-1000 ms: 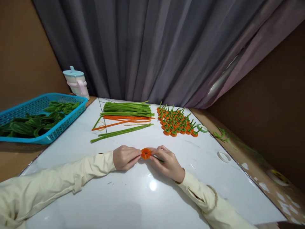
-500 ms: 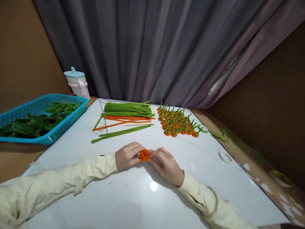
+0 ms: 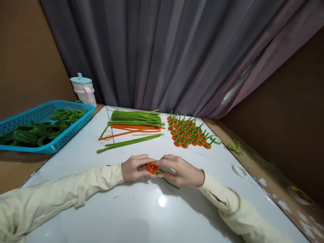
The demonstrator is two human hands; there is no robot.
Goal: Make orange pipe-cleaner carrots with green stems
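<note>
My left hand [image 3: 135, 167] is closed, pinching an orange pipe-cleaner flower [image 3: 151, 168] by its left side. The flower's round front with a small dark centre faces me. Closed against the flower from the right, my right hand [image 3: 182, 169] has its fingertips on the edge. A green pipe-cleaner stem [image 3: 170, 183] sticks out below the right fingers; where it meets the flower is partly hidden. Beyond my hands lie a few loose green pipe cleaners [image 3: 129, 143], orange pipe cleaners [image 3: 134, 128] and a thick green bundle [image 3: 136, 118].
Several finished orange flowers with green stems [image 3: 188, 131] stand grouped at the back right. Rolls of green tape [image 3: 215, 139] and white tape [image 3: 239, 170] lie near the right edge. A blue basket [image 3: 54, 147] of green leaves and a lidded cup [image 3: 84, 91] are at left.
The flower has tilted and shifted slightly left and down. My right hand has turned flatter and moved right, and a green stem now shows below it.
</note>
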